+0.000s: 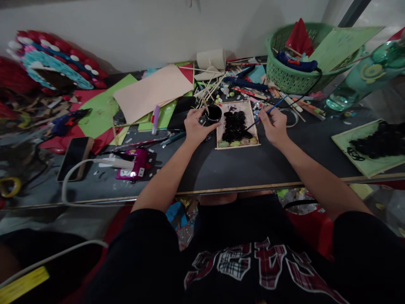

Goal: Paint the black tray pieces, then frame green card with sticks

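My left hand (196,124) is wrapped round a small cup of black paint (213,114), just left of a framed board. In my right hand (274,123) is a thin blue paintbrush (268,110), its tip pointing down-left at the board. The board (221,145) lies flat and has a pale wooden edge. Rounded pebble-like pieces cover it, most of them coated black (236,124). Along its near edge, a row of greenish and tan pieces (236,143) shows no black coat.
A second board (341,141) with black paint lies at right. Behind stand a green basket (280,78) and a green bottle (348,90). Sticks and coloured paper (155,90) litter the back. A phone (74,154) and a purple device with a white cable (139,162) lie left.
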Tool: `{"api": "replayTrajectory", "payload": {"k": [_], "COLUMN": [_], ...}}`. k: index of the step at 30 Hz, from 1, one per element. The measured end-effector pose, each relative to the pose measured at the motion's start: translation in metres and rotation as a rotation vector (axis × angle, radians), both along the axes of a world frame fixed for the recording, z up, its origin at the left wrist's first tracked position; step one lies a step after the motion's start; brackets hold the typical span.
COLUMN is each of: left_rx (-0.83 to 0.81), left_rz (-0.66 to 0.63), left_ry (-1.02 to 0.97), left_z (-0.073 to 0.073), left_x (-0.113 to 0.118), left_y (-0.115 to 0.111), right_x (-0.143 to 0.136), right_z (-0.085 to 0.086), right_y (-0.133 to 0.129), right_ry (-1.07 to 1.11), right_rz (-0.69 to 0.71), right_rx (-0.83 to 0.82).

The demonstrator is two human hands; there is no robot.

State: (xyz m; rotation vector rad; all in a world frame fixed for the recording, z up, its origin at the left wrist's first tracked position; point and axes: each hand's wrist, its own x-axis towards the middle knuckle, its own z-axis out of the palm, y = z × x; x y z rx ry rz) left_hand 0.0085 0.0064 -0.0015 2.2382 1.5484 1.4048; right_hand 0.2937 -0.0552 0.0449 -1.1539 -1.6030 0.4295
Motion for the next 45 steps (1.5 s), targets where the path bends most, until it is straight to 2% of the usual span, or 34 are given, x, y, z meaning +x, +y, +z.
{"api": "replayTrajectory", "payload": {"k": [7,17,24,30,42,45], "left_rx": [0.015,-0.051,-0.033,-0.019,-0.015,-0.006], "left_rz": [0.003,-0.015,-0.005,-0.023,-0.001,0.008], "left_ry": [-0.005,-0.038,-0.024,-0.009,-0.013,0.011], "left_z": [0.002,0.006,0.003,0.003,0.0,-0.001], "left_x": [0.002,0.002,0.002,0.002,0.0,0.0], "left_y": [-0.002,-0.004,-0.002,-0.003,-0.001,0.0], "right_x": [-0.02,-0.024,-0.027,-0.025,-0.007,-0.008], "right_z": [-0.007,-0.019,-0.014,-0.01,-0.014,-0.013], "right_y": [-0.003,0.005,0.001,0.0,0.005,0.004], "right_ry": [0.041,0.075,-0.01,-0.106,-0.076,-0.015], "right_rz": [-0.179,-0.111,-0.089,-0.131,-0.153,-0.11], "right_rx": [0.057,-0.074,-0.034,-0.012,-0.02,-0.029]}}
